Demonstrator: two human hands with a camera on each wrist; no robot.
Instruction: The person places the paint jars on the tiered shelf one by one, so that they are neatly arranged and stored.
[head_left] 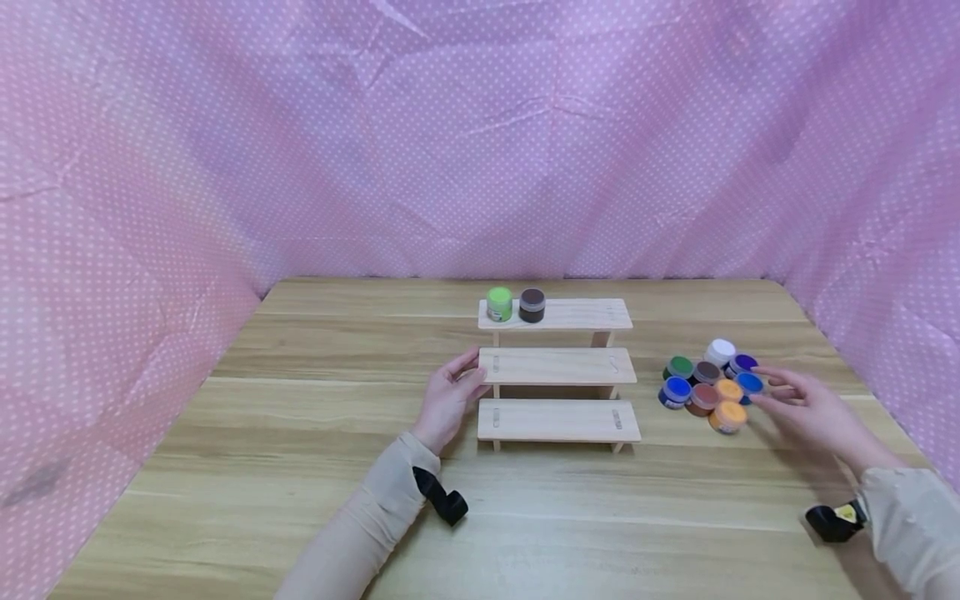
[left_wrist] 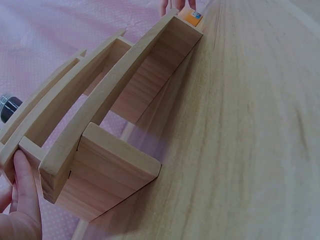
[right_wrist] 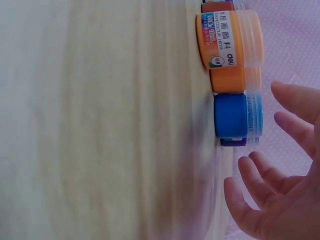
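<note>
A three-tier wooden stand [head_left: 558, 365] rises in steps on the table in the head view. My left hand [head_left: 447, 396] pinches the left end of its middle step; the left wrist view shows the thumb [left_wrist: 26, 185] against the wood. On the top step sit a light green paint jar [head_left: 499, 304] and a dark brown paint jar [head_left: 532, 306]. My right hand [head_left: 817, 417], fingers spread and loosely bent, is at the right side of a cluster of paint jars, nearest a blue paint jar [right_wrist: 230, 116]. Nothing is held in it.
Beside the blue jar stand two orange jars [head_left: 728, 417], a white jar [head_left: 721, 351], a green jar [head_left: 679, 367] and several darker ones. A pink dotted cloth [head_left: 480, 150] hangs behind and beside the wooden table [head_left: 300, 400].
</note>
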